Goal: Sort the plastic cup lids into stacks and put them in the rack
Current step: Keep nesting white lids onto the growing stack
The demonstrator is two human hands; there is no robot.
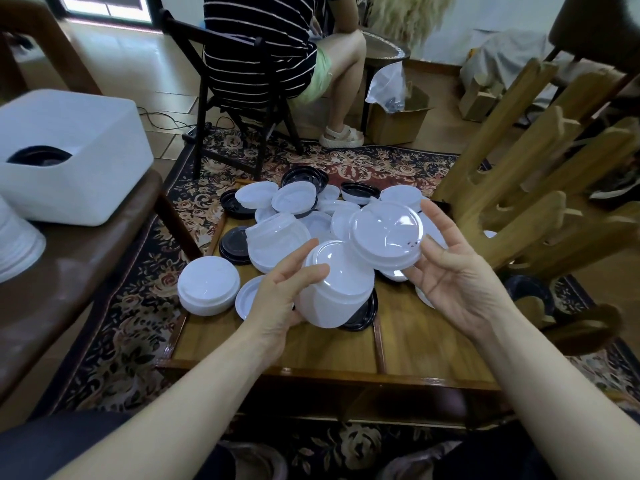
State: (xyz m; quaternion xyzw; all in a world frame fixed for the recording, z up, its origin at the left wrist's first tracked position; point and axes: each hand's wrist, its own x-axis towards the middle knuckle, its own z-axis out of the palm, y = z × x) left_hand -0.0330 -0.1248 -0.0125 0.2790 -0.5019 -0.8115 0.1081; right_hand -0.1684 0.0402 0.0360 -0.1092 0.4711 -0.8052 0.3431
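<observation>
Holding the white stack [337, 289] in the left hand [280, 289], the right hand [450, 271], pinching a lid [386, 237] just above it, needed to seat the rim squarely.

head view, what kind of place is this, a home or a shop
Probably a home living room: a floral rug on the floor, a low wooden table heaped with cup lids, and a person on a folding chair.

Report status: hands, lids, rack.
Left hand grips white stack. Right hand holds one lid. Rack right, unobstructed.
</observation>
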